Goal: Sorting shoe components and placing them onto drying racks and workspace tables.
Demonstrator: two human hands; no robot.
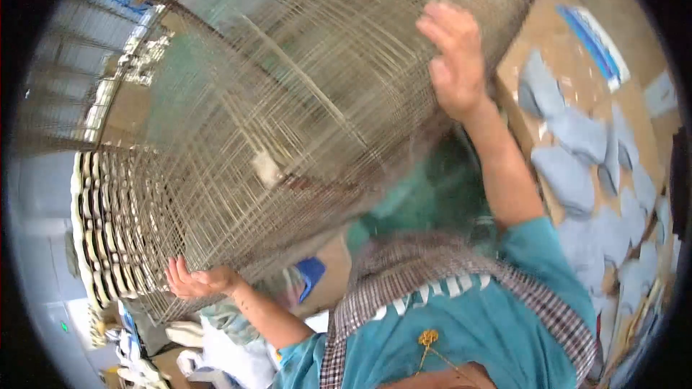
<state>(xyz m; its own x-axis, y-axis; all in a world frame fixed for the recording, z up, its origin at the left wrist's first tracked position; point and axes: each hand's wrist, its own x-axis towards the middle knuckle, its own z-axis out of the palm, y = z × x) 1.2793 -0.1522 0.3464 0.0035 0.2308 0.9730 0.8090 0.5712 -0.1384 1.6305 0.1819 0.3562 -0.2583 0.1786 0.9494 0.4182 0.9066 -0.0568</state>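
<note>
Between the hands [455, 61] [198, 282], a wire rack [310, 85].

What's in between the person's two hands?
In the head view, a blurry wire rack stretches between the left hand and the right hand.

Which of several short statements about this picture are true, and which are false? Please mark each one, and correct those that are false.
1. The right hand is higher in the picture than the left hand. True.
2. Both hands are fully covered. False: both are bare.
3. Grey-blue pieces lie to the right of the large wire grid. True.
4. The clothing is plain red all over. False: the apron is checked and the shirt is teal.
5. A gold-coloured ornament is on the front of the shirt. True.
</note>
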